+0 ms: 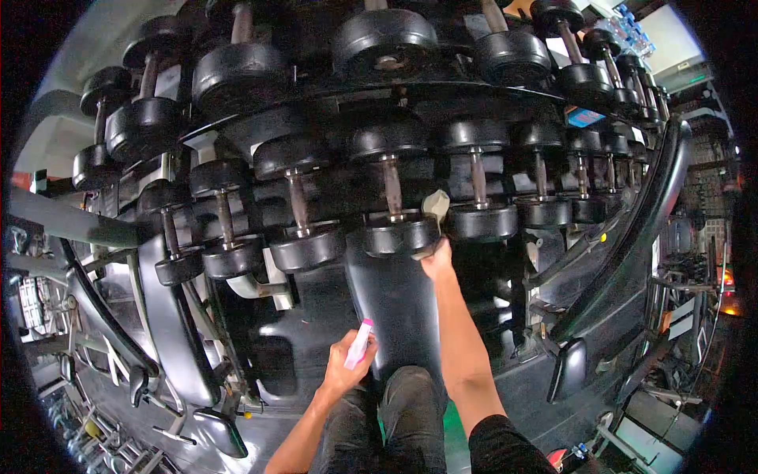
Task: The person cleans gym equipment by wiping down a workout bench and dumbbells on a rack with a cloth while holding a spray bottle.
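My left hand (352, 362) is closed around a small white bottle (361, 345) with a pink cap, held low above my knees. My right hand (437, 259) reaches forward to the front end of a black dumbbell (392, 182) on the lower rack row. Its fingers are partly hidden by the dumbbell head. A pale beige cloth (436, 205) shows just beyond this hand, in the gap between that dumbbell and the one to its right (478, 180); the hand seems to grip its lower end.
An upper rack row carries larger dumbbells (384, 41). A black padded bench (395, 304) lies between my knees and the rack. Other padded benches stand left (175, 316) and right (632, 245). Water bottles (629, 31) are at the far top right.
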`<state>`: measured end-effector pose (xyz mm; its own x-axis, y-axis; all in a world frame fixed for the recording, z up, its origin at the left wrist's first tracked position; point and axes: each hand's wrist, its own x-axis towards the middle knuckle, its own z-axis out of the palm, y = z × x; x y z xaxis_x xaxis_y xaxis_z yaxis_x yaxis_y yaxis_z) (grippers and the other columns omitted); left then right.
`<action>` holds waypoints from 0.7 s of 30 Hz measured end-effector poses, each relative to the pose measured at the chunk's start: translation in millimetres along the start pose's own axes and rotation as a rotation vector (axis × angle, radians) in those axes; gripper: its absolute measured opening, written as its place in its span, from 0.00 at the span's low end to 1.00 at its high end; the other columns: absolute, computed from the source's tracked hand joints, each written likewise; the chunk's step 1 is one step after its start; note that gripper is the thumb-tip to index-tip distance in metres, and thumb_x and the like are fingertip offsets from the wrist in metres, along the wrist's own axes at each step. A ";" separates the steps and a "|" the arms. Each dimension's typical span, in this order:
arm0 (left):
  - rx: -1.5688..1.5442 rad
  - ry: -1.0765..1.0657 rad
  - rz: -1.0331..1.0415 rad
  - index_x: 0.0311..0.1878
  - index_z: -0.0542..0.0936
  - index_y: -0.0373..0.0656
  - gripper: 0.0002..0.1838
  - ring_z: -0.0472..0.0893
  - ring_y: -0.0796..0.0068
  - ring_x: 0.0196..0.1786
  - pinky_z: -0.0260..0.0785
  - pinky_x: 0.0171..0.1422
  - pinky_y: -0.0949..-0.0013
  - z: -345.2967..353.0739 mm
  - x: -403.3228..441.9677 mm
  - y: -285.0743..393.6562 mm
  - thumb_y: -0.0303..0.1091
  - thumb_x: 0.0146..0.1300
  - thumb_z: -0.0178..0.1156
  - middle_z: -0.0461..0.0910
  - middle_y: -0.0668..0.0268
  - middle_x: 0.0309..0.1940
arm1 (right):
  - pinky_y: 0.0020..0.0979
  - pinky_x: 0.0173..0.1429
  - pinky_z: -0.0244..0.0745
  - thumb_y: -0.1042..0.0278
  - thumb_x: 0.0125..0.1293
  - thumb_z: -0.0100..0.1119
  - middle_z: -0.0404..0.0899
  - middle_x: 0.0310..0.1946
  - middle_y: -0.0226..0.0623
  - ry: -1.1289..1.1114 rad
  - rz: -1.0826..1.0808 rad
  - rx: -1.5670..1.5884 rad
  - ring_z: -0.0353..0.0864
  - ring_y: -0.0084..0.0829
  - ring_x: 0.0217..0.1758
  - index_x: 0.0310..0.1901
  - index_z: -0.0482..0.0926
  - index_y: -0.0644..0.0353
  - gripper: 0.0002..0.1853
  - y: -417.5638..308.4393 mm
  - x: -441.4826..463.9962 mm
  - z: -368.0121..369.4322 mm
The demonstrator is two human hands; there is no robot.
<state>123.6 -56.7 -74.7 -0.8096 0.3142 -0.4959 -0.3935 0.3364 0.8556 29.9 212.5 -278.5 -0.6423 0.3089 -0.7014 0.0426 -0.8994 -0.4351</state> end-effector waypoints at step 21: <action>0.068 0.050 -0.018 0.39 0.77 0.39 0.07 0.79 0.77 0.26 0.72 0.31 0.70 1.8 -16.4 2.7 0.29 0.58 0.63 0.80 0.62 0.25 | 0.38 0.63 0.70 0.58 0.74 0.43 0.73 0.56 0.31 0.138 -0.342 0.015 0.74 0.31 0.57 0.62 0.65 0.54 0.19 68.7 -135.1 62.3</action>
<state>136.6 -59.3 -64.5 -0.8240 0.2631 -0.5018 -0.3793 0.4017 0.8335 71.9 89.7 -178.4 -0.5079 0.6305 -0.5870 -0.1686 -0.7410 -0.6499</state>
